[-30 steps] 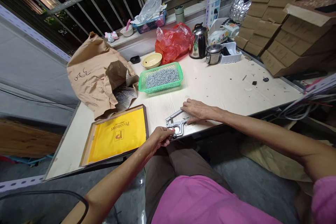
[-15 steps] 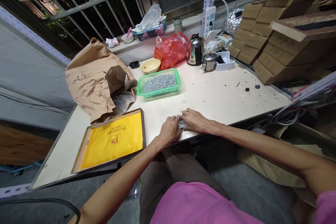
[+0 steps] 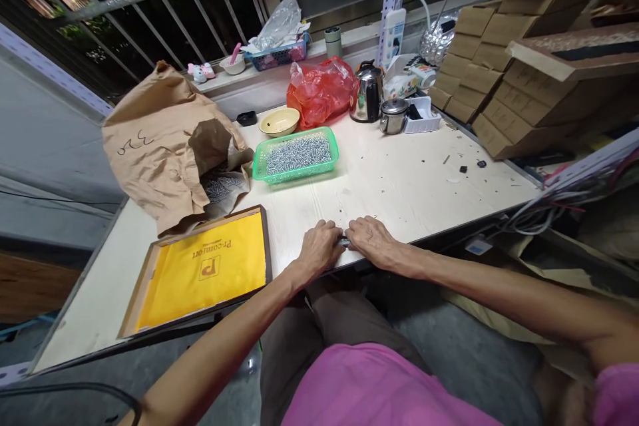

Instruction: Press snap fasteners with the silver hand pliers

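Observation:
Close to the table's front edge, my left hand [image 3: 321, 244] and my right hand [image 3: 372, 239] face each other with curled fingers. Between them shows a small sliver of grey metal-looking pieces [image 3: 344, 241], mostly covered by the fingers; their kind cannot be made out. Both hands are closed at these pieces, low on the tabletop. Beyond them stands a green plastic basket [image 3: 259, 174] filled with many small silvery metal pins [image 3: 299, 155]. To the left lies a shallow tray with a yellow printed lining [image 3: 202, 273].
A large brown paper bag [image 3: 160, 146] spills similar metal pins [image 3: 222, 188]. Behind the basket are a cream bowl [image 3: 279, 122], a red plastic bag [image 3: 322, 90], a kettle [image 3: 368, 90] and a lidded steel pot [image 3: 393, 116]. Cardboard boxes [image 3: 529, 100] are stacked at right.
The whole view has shifted slightly. My hands remain together at the front edge, fingers a little more curled, and less of the grey pieces shows between them.

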The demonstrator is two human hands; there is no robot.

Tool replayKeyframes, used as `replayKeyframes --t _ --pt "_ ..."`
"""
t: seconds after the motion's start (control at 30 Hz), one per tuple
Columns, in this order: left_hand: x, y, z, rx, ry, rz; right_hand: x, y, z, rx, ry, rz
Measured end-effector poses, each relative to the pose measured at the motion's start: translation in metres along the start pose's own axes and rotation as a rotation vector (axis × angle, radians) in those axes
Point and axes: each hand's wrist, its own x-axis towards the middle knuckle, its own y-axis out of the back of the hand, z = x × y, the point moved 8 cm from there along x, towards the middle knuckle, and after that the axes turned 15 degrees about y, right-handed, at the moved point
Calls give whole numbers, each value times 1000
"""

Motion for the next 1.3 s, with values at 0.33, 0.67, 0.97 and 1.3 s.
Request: replayKeyframes --t 0.33,0.67,0.97,1.3 --pt "2 -1 -4 -67 21 -29 -9 -2 2 -22 -1 78" --pt "-68 13 -97 -173 297 89 -20 -15 -15 -35 18 264" --pt "-77 -24 -70 -141 199 33 -15 -17 -10 -22 -28 293" --pt "-71 -29 -73 -258 243 43 -27 -1 2 197 -71 518"
